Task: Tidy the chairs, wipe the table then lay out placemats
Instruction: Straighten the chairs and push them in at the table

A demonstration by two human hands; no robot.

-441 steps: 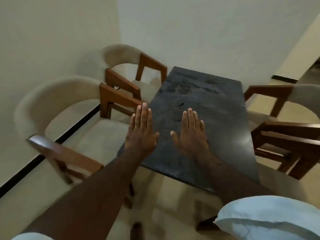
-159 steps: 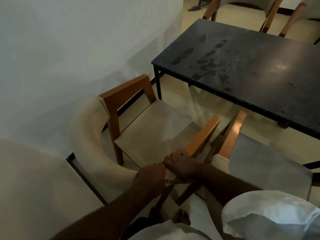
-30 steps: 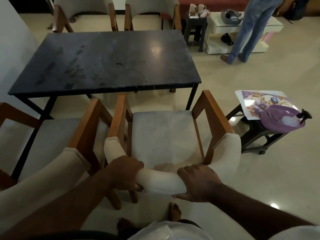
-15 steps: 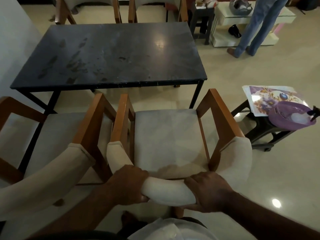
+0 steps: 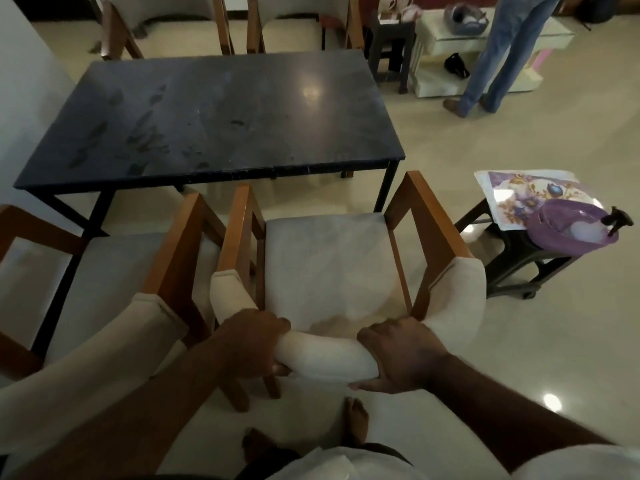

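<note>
A wooden chair with a cream seat (image 5: 329, 258) stands right in front of me, facing the black table (image 5: 221, 116). My left hand (image 5: 252, 344) and my right hand (image 5: 398, 355) both grip its padded curved backrest (image 5: 325, 355). The tabletop carries dark smudges on its left half. A second chair (image 5: 114, 278) stands close beside it on the left. Floral placemats (image 5: 512, 192) lie on a small dark stool at the right.
A purple basin (image 5: 571, 226) with a spray bottle rests on the placemats on the stool (image 5: 512, 265). Two more chairs (image 5: 221, 22) stand behind the table. A person in jeans (image 5: 498, 53) stands at the back right near a low white table.
Over the last second both hands have kept their grip on the backrest. The chair's front has come nearer the table edge, and the view has shifted slightly.
</note>
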